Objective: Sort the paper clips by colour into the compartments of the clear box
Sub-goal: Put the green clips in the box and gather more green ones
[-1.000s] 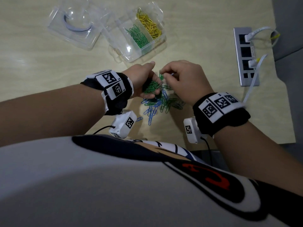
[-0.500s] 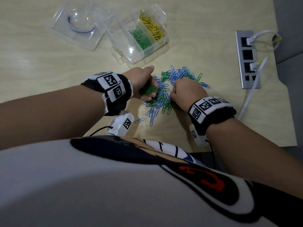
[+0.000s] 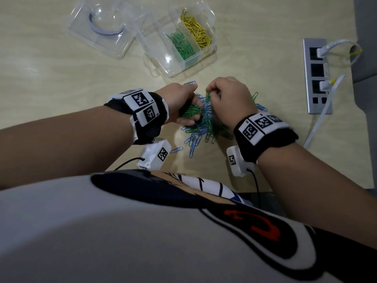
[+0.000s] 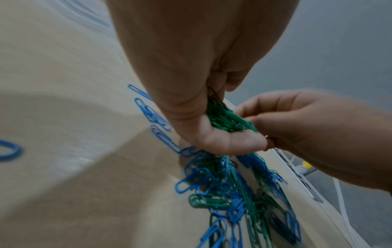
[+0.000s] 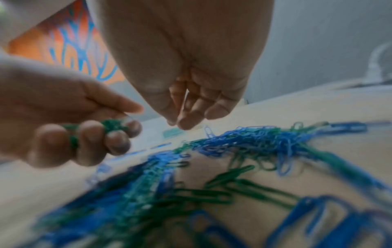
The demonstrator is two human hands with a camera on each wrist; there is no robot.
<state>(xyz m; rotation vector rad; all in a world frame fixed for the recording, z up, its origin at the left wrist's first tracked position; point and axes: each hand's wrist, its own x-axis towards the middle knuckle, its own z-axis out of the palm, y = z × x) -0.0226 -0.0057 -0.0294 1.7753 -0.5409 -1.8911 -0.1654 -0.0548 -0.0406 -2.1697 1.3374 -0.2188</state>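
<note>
Left hand [image 3: 179, 105] clutches a green-clip bundle [image 4: 227, 120] just above the mixed blue-green pile [image 3: 206, 127]. Right hand [image 3: 230, 103], equally near, pinches one green clip [image 3: 207, 97]. Clear box [image 3: 163, 64] lies beyond the pile, nearer the left hand.

Table [image 3: 61, 64]: pale wood-grain top, smooth, faint sheen; clear box [image 3: 163, 64]: transparent hard plastic, glossy, with bright glints on its walls; lid [image 3: 114, 48] beside it: the same clear glossy plastic; paper clips in the pile [image 3: 206, 127]: wire coated in blue and green, smooth, slightly shiny; yellow clips [image 3: 196, 31] and green clips [image 3: 180, 45] in the box: like coating; power strip [image 3: 315, 76]: brushed grey metal look, matt; wristbands [image 3: 271, 139]: black cloth, matt, bearing white printed tags; shirt [image 3: 102, 231]: soft cloth, printed.
</note>
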